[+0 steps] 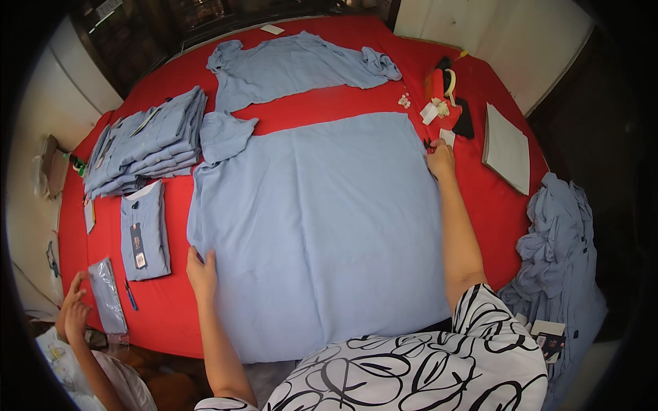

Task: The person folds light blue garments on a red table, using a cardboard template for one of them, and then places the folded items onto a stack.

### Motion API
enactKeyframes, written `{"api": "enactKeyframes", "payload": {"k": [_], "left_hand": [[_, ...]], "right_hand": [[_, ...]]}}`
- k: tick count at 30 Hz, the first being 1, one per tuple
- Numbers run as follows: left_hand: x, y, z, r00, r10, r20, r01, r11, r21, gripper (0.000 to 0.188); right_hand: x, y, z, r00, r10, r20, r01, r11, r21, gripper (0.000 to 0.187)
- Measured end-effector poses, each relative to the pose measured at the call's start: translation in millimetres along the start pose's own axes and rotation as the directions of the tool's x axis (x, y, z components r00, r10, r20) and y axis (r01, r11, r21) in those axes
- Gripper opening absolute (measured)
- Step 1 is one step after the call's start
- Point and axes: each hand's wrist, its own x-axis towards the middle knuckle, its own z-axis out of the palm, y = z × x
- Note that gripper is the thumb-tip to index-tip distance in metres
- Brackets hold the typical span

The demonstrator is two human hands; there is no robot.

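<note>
Hands (201, 274) (441, 162) apart at edges of the blue garment (308, 226), grip unclear; folded stack (154, 144) left, crumpled pile (558, 246) right.

Shirt (370, 226) plain light blue; tablecloth (497, 219) red; pen (131, 296) seemingly blue.

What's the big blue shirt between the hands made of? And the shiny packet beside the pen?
The blue shirt looks like soft, matte cloth, maybe cotton or linen, because it lies in gentle creases. The packet seems wrapped in smooth, clear plastic, because it has bright glints and wrinkles.
</note>
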Motion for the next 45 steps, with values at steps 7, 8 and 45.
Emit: {"api": "enactKeyframes", "payload": {"k": [7,8,45], "left_hand": [[33.0,-29.6,-21.7,0.949,-0.250,0.192,0.306,0.588,-0.749,0.038],[36.9,-34.8,-27.7,0.942,-0.239,0.235,0.330,0.535,-0.778,0.039],[107.3,-24.9,-59.8,0.729,0.662,-0.174,-0.362,0.589,0.723,0.012]], "right_hand": [[33.2,19.8,-2.1,0.986,0.015,-0.168,0.019,0.980,0.197,0.039],[36.1,16.2,-5.0,0.970,0.020,-0.241,0.015,0.990,0.142,0.038],[-170.5,8.6,-7.3,0.979,-0.181,-0.088,0.131,0.903,-0.410,0.040]]}}
